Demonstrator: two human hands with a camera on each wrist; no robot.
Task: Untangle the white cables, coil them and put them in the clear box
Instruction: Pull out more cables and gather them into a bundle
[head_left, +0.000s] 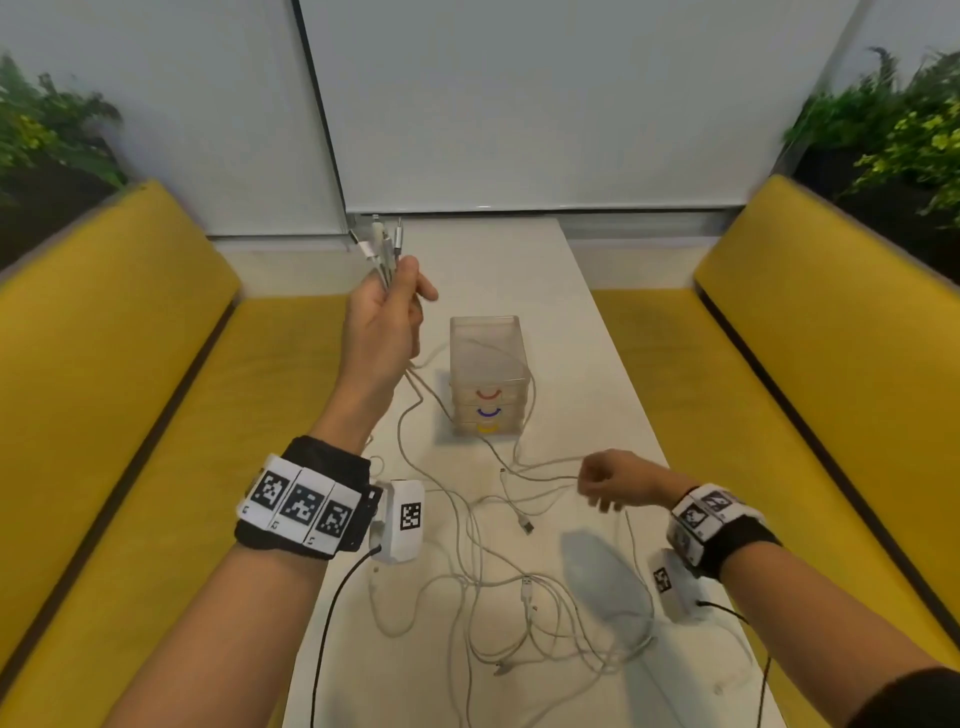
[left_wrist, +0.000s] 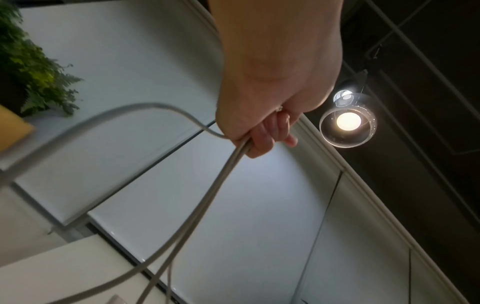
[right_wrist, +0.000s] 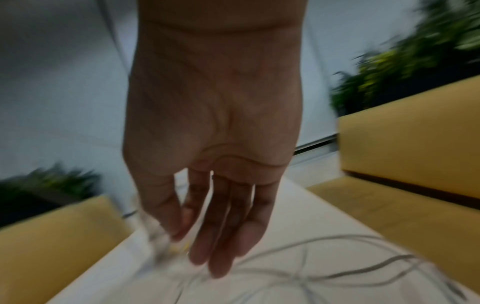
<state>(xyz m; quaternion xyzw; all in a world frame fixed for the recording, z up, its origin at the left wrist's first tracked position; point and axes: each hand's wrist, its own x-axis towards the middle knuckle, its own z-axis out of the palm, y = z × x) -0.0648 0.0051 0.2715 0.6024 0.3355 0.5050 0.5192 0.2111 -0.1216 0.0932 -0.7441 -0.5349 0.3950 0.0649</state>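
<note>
My left hand (head_left: 395, 296) is raised above the table's left side and grips several white cables near their plug ends (head_left: 382, 244), which stick up past the fingers. In the left wrist view the left hand (left_wrist: 259, 133) is curled round the cables (left_wrist: 207, 195) trailing down. The strands run to a loose tangle of white cables (head_left: 519, 587) on the table. The clear box (head_left: 485, 343) stands mid-table on small stacked drawers (head_left: 488, 413), with cables around it. My right hand (head_left: 597, 483) hovers low over the cables; in the blurred right wrist view the right hand (right_wrist: 215, 236) has straight fingers above the strands (right_wrist: 337, 267).
The narrow white table (head_left: 597, 364) runs between two yellow benches (head_left: 104, 389) (head_left: 831, 364). Plants (head_left: 893, 135) stand behind both benches. A white wall closes the far end. A lit lamp (left_wrist: 348, 123) hangs overhead.
</note>
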